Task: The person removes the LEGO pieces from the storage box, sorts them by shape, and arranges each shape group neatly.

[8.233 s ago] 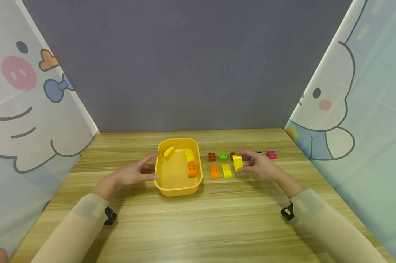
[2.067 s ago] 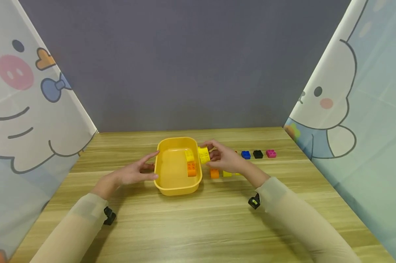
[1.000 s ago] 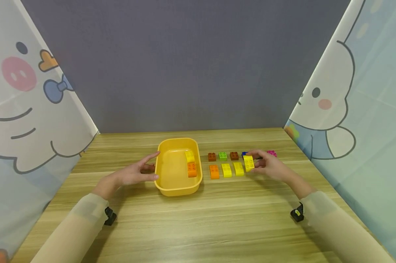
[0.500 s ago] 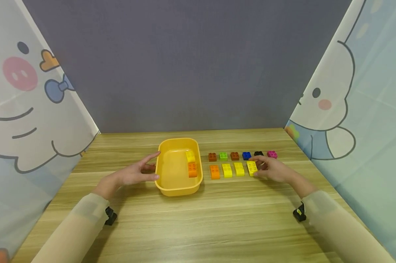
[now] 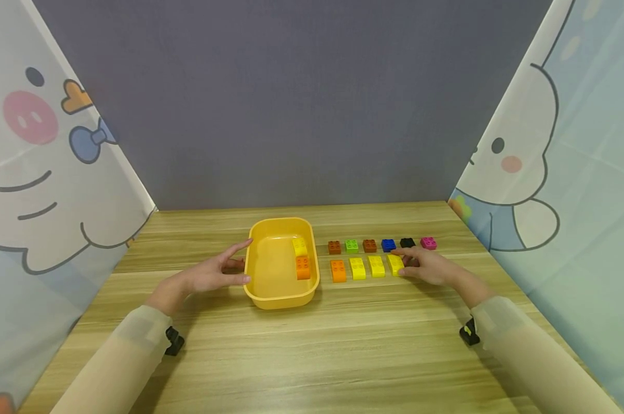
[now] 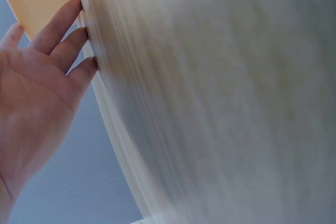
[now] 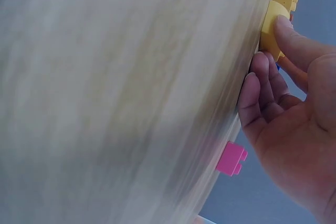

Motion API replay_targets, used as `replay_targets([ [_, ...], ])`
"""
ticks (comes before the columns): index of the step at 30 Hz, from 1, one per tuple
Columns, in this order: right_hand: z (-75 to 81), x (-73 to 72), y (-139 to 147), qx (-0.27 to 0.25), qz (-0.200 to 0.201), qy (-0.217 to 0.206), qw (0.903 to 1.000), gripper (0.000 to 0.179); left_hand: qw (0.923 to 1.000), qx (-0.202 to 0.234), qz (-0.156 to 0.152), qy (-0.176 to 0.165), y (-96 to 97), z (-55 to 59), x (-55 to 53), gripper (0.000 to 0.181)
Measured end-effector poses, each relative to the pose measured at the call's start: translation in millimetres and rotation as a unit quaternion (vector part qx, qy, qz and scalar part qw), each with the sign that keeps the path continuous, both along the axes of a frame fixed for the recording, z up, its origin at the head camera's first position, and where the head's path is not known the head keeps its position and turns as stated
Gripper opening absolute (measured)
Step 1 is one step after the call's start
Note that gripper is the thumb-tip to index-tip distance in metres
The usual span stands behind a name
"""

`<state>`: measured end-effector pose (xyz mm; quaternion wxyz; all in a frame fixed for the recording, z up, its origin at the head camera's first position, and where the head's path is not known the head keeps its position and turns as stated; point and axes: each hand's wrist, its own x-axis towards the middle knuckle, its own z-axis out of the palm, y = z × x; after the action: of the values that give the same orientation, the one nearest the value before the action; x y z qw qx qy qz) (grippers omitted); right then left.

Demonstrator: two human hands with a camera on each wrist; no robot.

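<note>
My right hand [image 5: 429, 266] pinches a yellow toy brick [image 5: 395, 265] at the right end of the front row; the brick stands on the table. In the right wrist view the thumb lies on that yellow brick [image 7: 271, 27], and the other fingers rest near the tabletop. To its left stand two more yellow bricks [image 5: 376, 267] and an orange brick [image 5: 338, 271]. My left hand [image 5: 210, 273], thumb and fingers spread, rests at the left side of a yellow tray [image 5: 280, 302]. Inside the tray lie a yellow brick [image 5: 299, 246] and an orange brick [image 5: 303, 268].
Behind the front row runs a line of small bricks: reddish-brown [image 5: 335, 247], green [image 5: 351, 246], brown [image 5: 370, 245], blue [image 5: 389, 245], black [image 5: 407, 242] and pink [image 5: 428, 243]. A dark grey panel [image 5: 301, 115] closes the table's back, with printed cloths at both sides.
The right hand left one yellow brick in the front row, lifted another from the tray, carried it right and lowered it at the row's right end. The left hand stayed at the tray.
</note>
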<state>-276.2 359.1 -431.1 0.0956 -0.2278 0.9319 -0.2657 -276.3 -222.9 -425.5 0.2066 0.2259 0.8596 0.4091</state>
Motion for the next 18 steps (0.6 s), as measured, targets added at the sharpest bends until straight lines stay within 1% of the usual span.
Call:
replay_targets([
  [5, -0.3, -0.4, 0.5, 0.003, 0.002, -0.003, 1.0000, 0.057, 1.0000, -0.002, 0.001, 0.001, 0.2, 0.8, 0.5, 0.103],
  [14, -0.6, 0.0, 1.5, -0.008, 0.002, -0.011, 0.9999, 0.057, 1.0000, -0.005, 0.003, -0.001, -0.2, 0.0, -0.3, 0.103],
  [18, 0.4, 0.7, 3.1, -0.014, -0.005, -0.013, 0.9998, 0.059, 1.0000, -0.004, 0.002, -0.002, 0.0, 0.3, -0.1, 0.103],
])
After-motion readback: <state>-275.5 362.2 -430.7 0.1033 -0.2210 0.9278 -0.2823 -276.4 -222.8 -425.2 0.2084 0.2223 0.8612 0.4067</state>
